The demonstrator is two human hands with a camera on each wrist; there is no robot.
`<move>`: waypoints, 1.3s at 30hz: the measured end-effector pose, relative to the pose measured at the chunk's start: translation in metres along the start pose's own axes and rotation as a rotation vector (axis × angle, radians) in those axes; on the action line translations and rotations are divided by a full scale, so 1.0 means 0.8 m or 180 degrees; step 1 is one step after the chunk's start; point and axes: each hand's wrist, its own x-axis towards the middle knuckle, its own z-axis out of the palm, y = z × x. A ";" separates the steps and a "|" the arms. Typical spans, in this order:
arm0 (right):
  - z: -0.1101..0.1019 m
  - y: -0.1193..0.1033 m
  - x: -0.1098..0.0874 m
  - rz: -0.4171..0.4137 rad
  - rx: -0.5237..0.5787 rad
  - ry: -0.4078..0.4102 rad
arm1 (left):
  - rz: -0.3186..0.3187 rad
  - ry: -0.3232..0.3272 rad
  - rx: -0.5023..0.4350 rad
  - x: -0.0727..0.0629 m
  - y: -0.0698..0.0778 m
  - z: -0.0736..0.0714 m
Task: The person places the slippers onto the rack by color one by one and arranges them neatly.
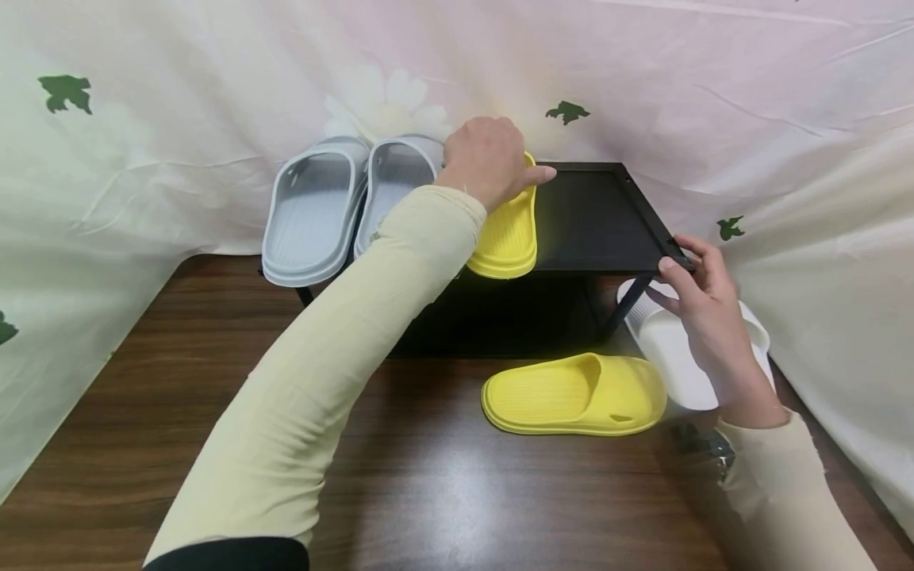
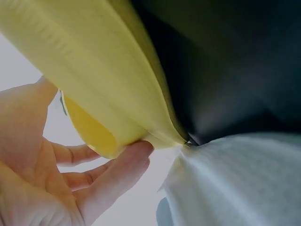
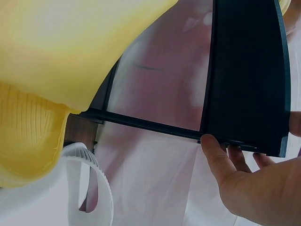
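Note:
On the black shoe rack (image 1: 593, 214) stands a yellow slipper (image 1: 508, 242), its far end partly covered by my left hand (image 1: 485, 162). In the left wrist view, the fingers and thumb of that hand curl round the end of the yellow slipper (image 2: 94, 61). My right hand (image 1: 714, 317) grips the rack's near right corner, its thumb on the edge, as the right wrist view shows with the rack (image 3: 249, 75). A second yellow slipper (image 1: 546, 396) lies sideways on the brown wooden surface in front of the rack.
Two grey slippers (image 1: 310, 218) stand side by side on the rack's left part. White footwear (image 1: 678, 357) lies on the wooden surface (image 1: 428, 492) under my right hand. A pale patterned cloth (image 1: 678, 71) hangs behind and along both sides.

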 end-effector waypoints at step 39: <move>-0.001 0.000 -0.004 -0.0023 0.0002 -0.0021 | 0.0835 0.0625 -0.0187 -0.098 0.003 0.022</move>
